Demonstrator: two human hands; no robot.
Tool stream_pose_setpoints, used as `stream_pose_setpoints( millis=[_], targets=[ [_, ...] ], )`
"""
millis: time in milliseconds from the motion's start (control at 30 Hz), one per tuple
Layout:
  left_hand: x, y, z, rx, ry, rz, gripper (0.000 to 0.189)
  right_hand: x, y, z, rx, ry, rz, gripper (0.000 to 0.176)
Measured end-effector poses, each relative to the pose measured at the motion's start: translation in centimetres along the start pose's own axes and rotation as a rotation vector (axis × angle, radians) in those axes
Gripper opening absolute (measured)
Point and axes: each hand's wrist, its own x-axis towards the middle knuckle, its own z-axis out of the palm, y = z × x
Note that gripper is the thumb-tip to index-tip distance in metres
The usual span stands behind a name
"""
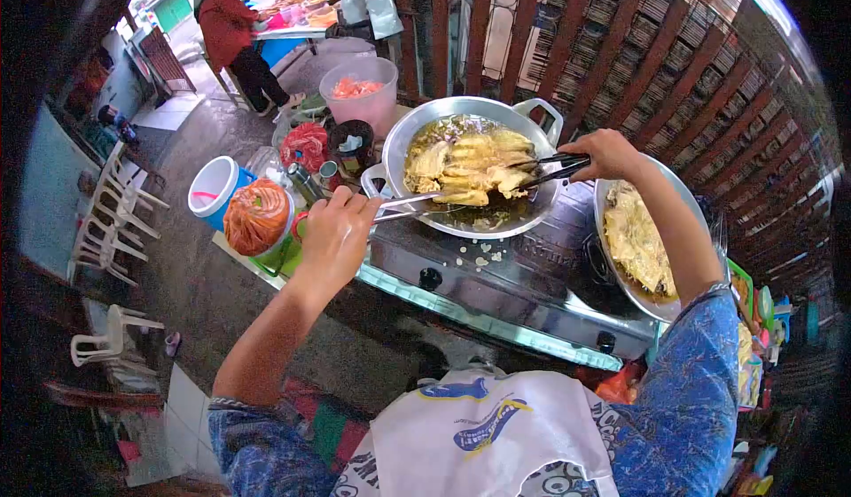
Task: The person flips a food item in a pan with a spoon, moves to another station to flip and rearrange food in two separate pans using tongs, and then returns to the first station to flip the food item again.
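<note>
A large metal pan [404, 131] holds oil and a pile of yellow fried food [479, 164]. My left hand [339, 231] is closed on metal tongs [399, 209], whose tips touch the food at its lower left edge. On the pan's right side, my right hand [607, 157] grips a black-handled utensil [557, 167] that reaches the food; its far end is hidden there. Both pans sit on a stove [523, 289]. The second pan [678, 187], under my right forearm, holds more fried food [634, 240] in oil.
Left of the stove stand an orange-filled bag [257, 218], a blue-white bucket [217, 187] and a pink tub [359, 111]. Slatted fencing [620, 36] rises behind. A person [232, 31] stands by a far table. White chairs [111, 231] line the left.
</note>
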Motion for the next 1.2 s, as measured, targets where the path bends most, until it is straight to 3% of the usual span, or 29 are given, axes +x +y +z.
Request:
stream_pose_setpoints(
  millis=[767, 1067, 1200],
  targets=[
    [-0.9, -1.6, -0.6, -0.009, 0.014, 0.042, 0.027, 3.6, 2.0, -3.4, 0.159, -0.162, -0.096, 0.052],
    [-0.3, -2.5, -1.0, -0.055, -0.018, 0.049, 0.036, 3.0, 2.6, -2.3, 0.196, -0.133, -0.073, 0.052],
    [0.2, -2.8, -1.3, -0.070, 0.033, 0.090, 0.024, 2.4, 2.8, -2.1, 0.253, -0.133, -0.064, 0.051]
  ],
)
